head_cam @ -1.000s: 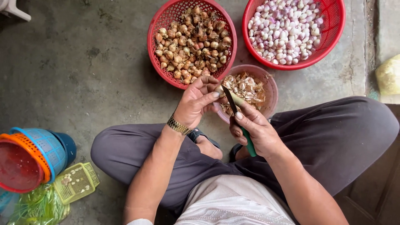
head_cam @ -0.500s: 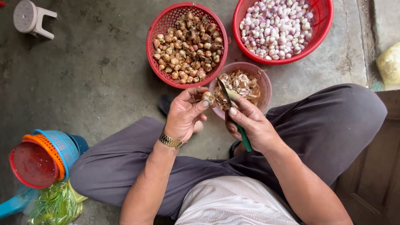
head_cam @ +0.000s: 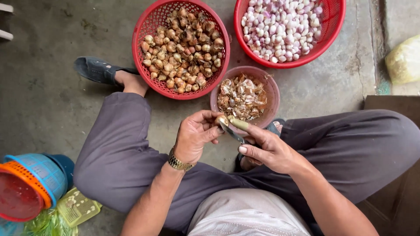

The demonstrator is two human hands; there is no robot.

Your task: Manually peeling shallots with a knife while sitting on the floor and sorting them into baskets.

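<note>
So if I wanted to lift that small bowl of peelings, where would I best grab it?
Probably take the pinkish bowl by its far rim, coming from above on the side away from the hands: that edge is bare, while the left hand and right hand crowd the near rim.

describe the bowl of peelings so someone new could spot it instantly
Start from the two red mesh baskets at the top: one holds brown unpeeled bulbs, the other pale peeled ones. Just below the gap between them sits the bowl of peelings: smaller, solid-walled, dull pink, holding only dry papery skins.
</note>
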